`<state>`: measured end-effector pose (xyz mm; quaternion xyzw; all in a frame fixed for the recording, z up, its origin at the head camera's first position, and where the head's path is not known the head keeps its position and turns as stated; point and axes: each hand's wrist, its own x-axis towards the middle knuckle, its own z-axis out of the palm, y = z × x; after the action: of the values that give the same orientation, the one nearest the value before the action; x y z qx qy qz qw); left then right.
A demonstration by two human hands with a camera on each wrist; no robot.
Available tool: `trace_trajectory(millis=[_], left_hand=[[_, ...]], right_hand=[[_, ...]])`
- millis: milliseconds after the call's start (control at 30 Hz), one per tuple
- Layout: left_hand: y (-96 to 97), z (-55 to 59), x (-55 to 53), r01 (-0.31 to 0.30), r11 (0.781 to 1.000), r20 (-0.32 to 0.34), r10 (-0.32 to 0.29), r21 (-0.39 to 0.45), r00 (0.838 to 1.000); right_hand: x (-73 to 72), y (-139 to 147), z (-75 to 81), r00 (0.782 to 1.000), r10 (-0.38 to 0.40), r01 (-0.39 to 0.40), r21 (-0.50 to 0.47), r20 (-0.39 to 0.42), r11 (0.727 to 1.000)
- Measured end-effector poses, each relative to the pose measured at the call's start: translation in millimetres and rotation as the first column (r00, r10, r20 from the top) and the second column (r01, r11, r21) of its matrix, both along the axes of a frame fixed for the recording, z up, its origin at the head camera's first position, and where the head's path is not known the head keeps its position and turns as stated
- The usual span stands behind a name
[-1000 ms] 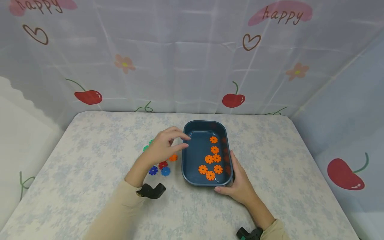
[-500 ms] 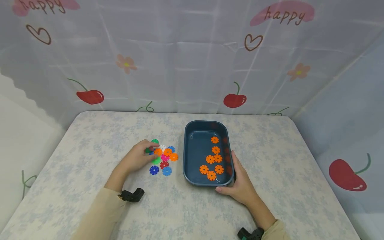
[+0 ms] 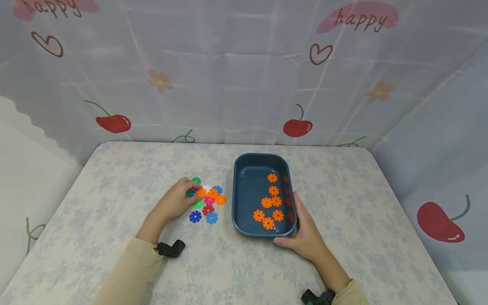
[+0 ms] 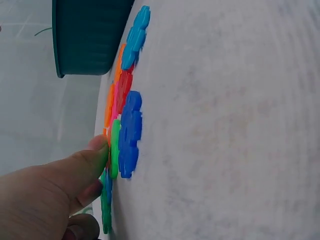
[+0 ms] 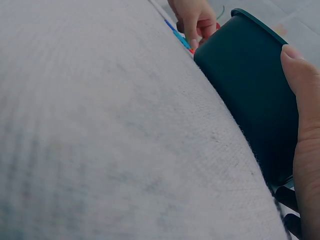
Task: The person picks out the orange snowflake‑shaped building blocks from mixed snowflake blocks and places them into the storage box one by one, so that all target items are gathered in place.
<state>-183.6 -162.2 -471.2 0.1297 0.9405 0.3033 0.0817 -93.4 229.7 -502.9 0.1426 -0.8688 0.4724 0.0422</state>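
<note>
My left hand point(image 3: 176, 199) is at a loose pile of notched plastic flower discs on the table, left of the tray. Its thumb and fingertips pinch an orange disc point(image 3: 201, 193) lying on top of others. Around it are a green disc point(image 3: 196, 180), a pink disc point(image 3: 209, 201), a red disc point(image 3: 208, 210) and a dark blue disc point(image 4: 131, 135). My right hand point(image 3: 308, 231) grips the near right corner of a deep dark blue tray point(image 3: 248, 182), thumb on the rim point(image 5: 291, 52). Several orange discs point(image 3: 268, 223) lie flat inside the tray, mostly along its right side.
The table point(image 3: 354, 203) has a pale, blue-mottled cover. Behind it hangs a printed curtain point(image 3: 244, 97) with cherries and hearts. Two more orange discs point(image 3: 220, 200) and a light blue disc point(image 3: 212, 217) lie on the pile's right side, near the tray wall.
My left hand has moved from the tray's left rim back to the pile, its thumb and fingers closing on an orange disc there. The right hand stays on the tray.
</note>
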Motion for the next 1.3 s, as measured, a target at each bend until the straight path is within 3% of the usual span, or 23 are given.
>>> trace_trajectory(millis=[233, 600, 800, 1100, 1300], left_hand=[[7.3, 7.5, 1.8, -0.020, 0.997, 0.003, 0.020, 0.070, 1.000], [49.2, 55.3, 2.3, 0.082, 0.979, -0.043, -0.075, 0.185, 0.996], [80.0, 71.1, -2.8, 0.147, 0.976, -0.065, -0.139, 0.158, 0.988], [127.2, 70.3, -20.5, 0.239, 0.967, -0.057, -0.234, 0.091, 0.970], [149.3, 63.8, -32.6, 0.325, 0.945, -0.068, -0.323, 0.027, 0.944]], right_hand=[[0.1, 0, -0.1, 1.000, -0.002, 0.002, 0.003, -0.001, 1.000], [0.5, 1, -0.8, 1.000, -0.002, 0.002, 0.028, -0.013, 1.000], [-0.2, 1, 0.2, 1.000, 0.003, -0.002, 0.030, -0.010, 1.000], [-0.7, 1, 0.7, 1.000, 0.018, -0.018, 0.014, -0.007, 1.000], [-0.8, 1, 1.3, 1.000, 0.017, -0.016, 0.035, -0.017, 0.999]])
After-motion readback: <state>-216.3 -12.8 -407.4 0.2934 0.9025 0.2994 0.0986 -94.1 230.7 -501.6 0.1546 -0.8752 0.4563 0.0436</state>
